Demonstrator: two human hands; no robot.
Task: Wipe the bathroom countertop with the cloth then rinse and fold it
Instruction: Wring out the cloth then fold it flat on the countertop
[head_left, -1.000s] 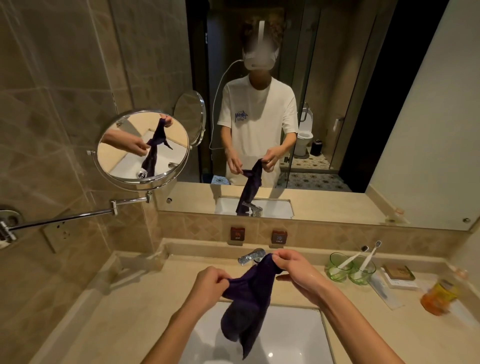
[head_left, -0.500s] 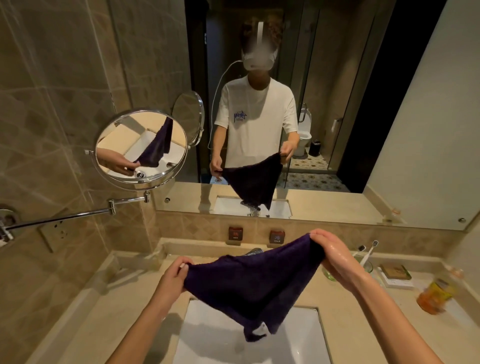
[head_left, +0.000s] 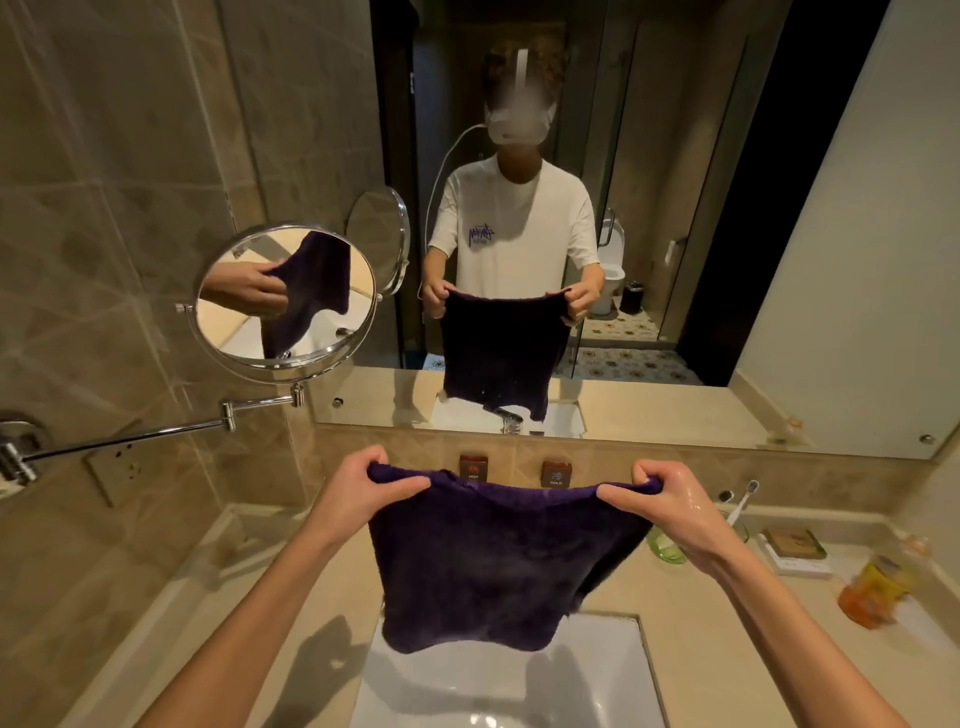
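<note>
Both hands' pinching grip on plush purple cloth (head_left: 498, 561), flat rectangle over glossy white sink (head_left: 509, 686).

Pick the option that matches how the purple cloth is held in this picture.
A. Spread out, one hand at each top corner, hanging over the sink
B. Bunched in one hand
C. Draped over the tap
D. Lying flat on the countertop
A: the left hand and right hand each pinch a top corner of the purple cloth, which hangs open above the sink.

This is a bathroom (likely a hotel's). A sink (head_left: 519, 691) sits under a wall mirror (head_left: 675, 208), toothbrushes (head_left: 740, 501) stand nearby.
</note>
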